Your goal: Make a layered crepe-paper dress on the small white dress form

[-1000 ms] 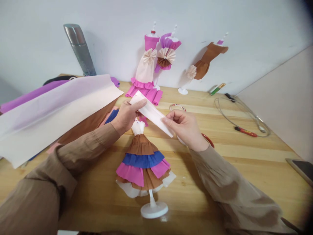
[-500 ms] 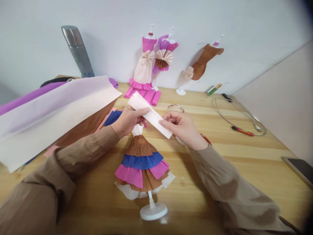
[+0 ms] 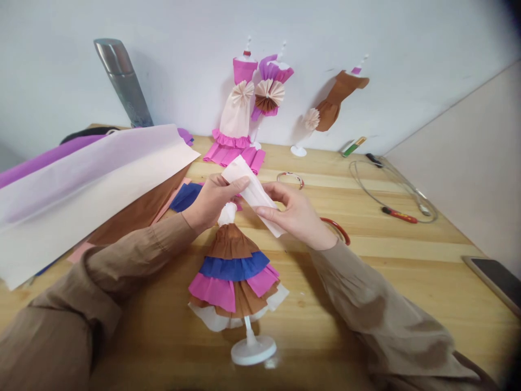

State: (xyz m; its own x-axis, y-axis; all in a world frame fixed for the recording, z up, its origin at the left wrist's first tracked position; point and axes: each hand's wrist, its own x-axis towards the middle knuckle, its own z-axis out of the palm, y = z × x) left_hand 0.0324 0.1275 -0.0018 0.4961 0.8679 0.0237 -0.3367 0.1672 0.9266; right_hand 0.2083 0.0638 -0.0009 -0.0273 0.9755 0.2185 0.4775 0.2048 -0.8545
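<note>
A pale pink paper strip [image 3: 253,194], which looks folded, slants between my hands above the table. My left hand [image 3: 211,201] pinches its upper part, thumb on top. Lower down, my right hand [image 3: 293,213] grips the other end with its thumb in front and fingers behind. Just beneath lies a small mannequin in a tiered paper dress [image 3: 234,266] of brown, blue, magenta and white layers, its round white base [image 3: 253,350] toward me. My left hand hides part of the mannequin's upper body.
Large paper sheets [image 3: 101,179] lie at the left, with a grey bottle [image 3: 124,81] behind them. Dressed mannequins [image 3: 236,108] stand by the wall, one in brown [image 3: 340,100]. A cable [image 3: 354,176], a red-handled tool [image 3: 401,215], a phone [image 3: 496,279] and a red ring [image 3: 337,228] are at the right.
My right hand has shifted left and up along the paper strip, and its fingers now reach behind it. The strip has turned steeper. The red ring shows more fully.
</note>
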